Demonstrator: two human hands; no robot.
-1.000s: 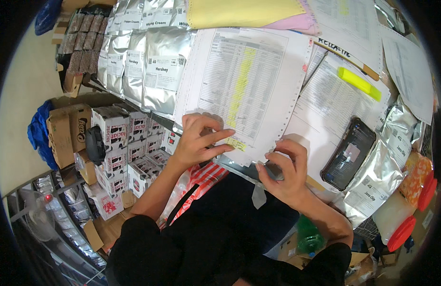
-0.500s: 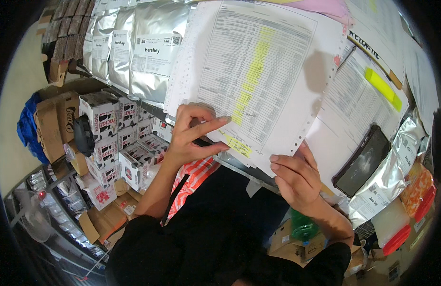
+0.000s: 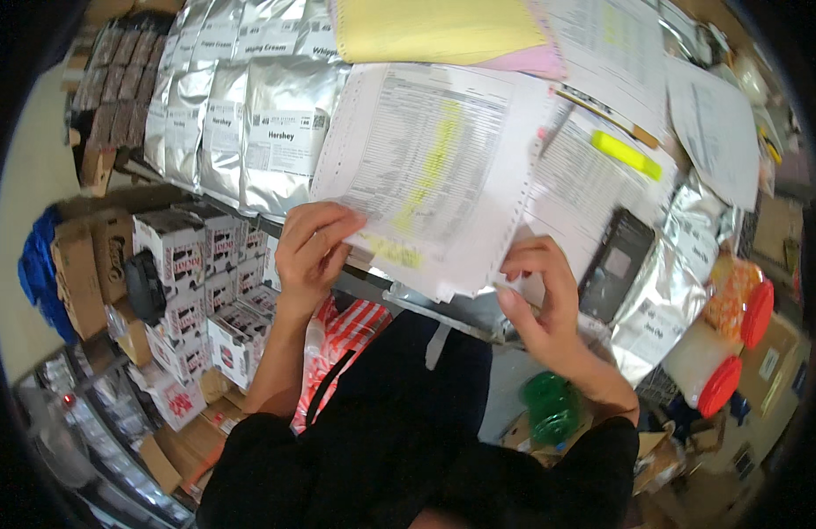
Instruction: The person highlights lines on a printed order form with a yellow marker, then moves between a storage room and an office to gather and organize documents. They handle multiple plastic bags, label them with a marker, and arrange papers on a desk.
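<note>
A stack of white printed sheets (image 3: 430,167) with perforated edges and yellow highlighted rows lies on the table in front of me. My left hand (image 3: 309,249) pinches the stack's lower left corner. My right hand (image 3: 540,295) grips the lower right edge of the same sheets, fingers curled. A yellow highlighter pen (image 3: 626,154) rests on further printed pages to the right, apart from both hands.
Silver foil pouches (image 3: 241,132) line the table's left side. A yellow paper pad (image 3: 434,31) lies at the back. A black handheld device (image 3: 615,264) sits right of the sheets. Red-lidded jars (image 3: 734,326) stand at far right. White and red cartons (image 3: 192,291) fill shelves below.
My right hand has left the dark pen-like thing it held a second ago and now holds the sheets' right edge. My left hand shifted from flat on the page to pinching its corner.
</note>
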